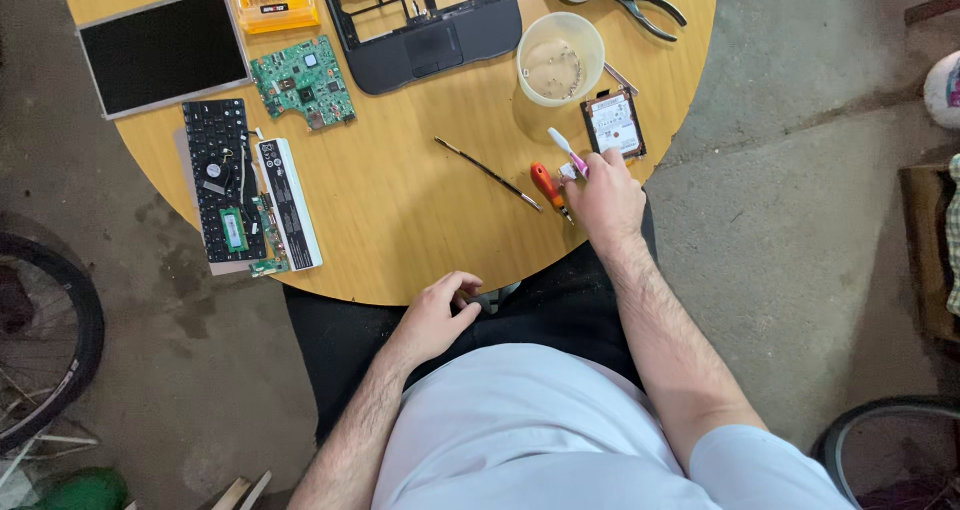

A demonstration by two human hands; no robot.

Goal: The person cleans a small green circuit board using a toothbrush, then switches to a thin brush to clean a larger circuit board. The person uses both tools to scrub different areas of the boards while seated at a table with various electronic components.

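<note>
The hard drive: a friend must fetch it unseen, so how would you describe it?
On the round wooden table, look at the right edge, just beyond the right hand. The hard drive lies flat beside the translucent plastic cup, a small dark rectangle with a white label.

Even, soft daylight, no hard glare; round wooden table (400,220) at 12 o'clock is the brightest, w/ a mild sheen near its centre. Concrete floor (800,220) is dimmer, darkest at 9 o'clock beside the bike wheel (60,350). Shadows faint and short under the right hand (603,195); focus sharp mid-frame, slight wide-angle stretch at the corners.
</note>
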